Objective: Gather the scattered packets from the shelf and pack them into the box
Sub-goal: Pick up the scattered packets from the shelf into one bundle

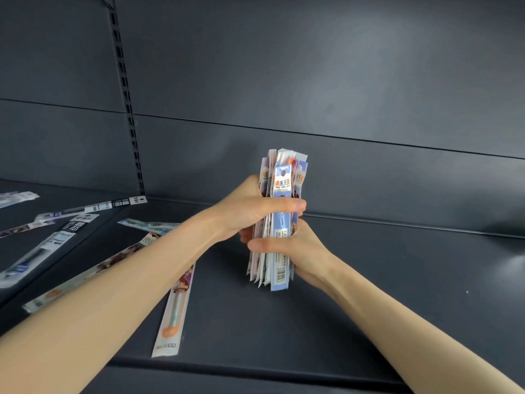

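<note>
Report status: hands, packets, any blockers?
Left hand and right hand both clamp upright bundle. Loose packets remain on shelf. Box unseen.

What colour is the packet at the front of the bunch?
Light blue and white, with a barcode near the bottom; the front packet shows in the head view.

A dark grey back panel rises behind, crossed by thin horizontal seams, and a slotted upright rail runs down its left part, with a row of small rectangular holes.
</note>
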Action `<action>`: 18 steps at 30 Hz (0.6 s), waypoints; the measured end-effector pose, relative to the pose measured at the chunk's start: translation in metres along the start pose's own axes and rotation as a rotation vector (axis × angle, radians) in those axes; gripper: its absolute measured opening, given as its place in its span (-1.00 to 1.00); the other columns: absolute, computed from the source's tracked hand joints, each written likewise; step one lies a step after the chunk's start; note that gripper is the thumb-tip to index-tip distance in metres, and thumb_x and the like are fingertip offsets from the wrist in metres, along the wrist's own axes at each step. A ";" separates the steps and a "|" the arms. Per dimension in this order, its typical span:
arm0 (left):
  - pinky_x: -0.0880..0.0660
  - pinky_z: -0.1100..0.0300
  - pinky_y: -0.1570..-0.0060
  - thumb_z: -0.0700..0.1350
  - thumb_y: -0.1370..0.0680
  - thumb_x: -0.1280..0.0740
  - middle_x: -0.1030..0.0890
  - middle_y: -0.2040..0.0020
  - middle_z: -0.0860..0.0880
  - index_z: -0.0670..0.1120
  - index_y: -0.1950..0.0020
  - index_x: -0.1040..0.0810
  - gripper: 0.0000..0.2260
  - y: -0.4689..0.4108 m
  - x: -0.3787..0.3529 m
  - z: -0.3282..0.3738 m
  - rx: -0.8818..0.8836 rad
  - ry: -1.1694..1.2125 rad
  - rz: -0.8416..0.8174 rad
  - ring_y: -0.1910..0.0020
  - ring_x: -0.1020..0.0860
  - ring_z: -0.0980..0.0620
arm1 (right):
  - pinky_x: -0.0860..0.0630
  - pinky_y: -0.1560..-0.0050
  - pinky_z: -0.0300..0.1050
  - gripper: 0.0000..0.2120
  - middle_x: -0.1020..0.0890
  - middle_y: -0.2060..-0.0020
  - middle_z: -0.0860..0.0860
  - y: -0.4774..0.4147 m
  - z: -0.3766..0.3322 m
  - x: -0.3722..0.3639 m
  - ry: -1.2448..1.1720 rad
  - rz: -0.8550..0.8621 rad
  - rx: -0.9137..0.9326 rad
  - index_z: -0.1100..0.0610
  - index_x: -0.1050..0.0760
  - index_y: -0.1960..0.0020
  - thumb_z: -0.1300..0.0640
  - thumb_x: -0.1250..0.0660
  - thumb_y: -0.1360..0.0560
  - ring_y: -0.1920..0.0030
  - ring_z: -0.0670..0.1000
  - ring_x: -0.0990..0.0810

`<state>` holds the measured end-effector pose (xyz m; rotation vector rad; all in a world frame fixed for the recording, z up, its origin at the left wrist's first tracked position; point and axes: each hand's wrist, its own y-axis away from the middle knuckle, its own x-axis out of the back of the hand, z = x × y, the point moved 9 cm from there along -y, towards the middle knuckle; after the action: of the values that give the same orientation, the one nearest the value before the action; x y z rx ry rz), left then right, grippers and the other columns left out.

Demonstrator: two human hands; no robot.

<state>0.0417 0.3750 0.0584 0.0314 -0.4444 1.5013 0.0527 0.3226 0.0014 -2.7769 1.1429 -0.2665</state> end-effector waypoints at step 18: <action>-0.41 0.37 -0.08 0.28 -0.28 -0.40 -0.51 -0.14 0.17 -0.01 -0.35 -0.44 -0.29 0.047 0.188 -0.134 0.291 -0.784 -0.274 -0.12 -0.50 0.20 | -0.62 0.03 -0.11 -0.82 -0.65 0.20 0.00 -0.083 0.003 -0.073 0.086 0.126 -0.119 0.11 -0.54 0.07 0.25 -0.49 -0.38 0.11 0.00 -0.66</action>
<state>0.0327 0.5969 -0.0203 0.8987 -0.8008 1.2265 0.0590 0.4325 0.0049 -2.8040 1.3915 -0.3173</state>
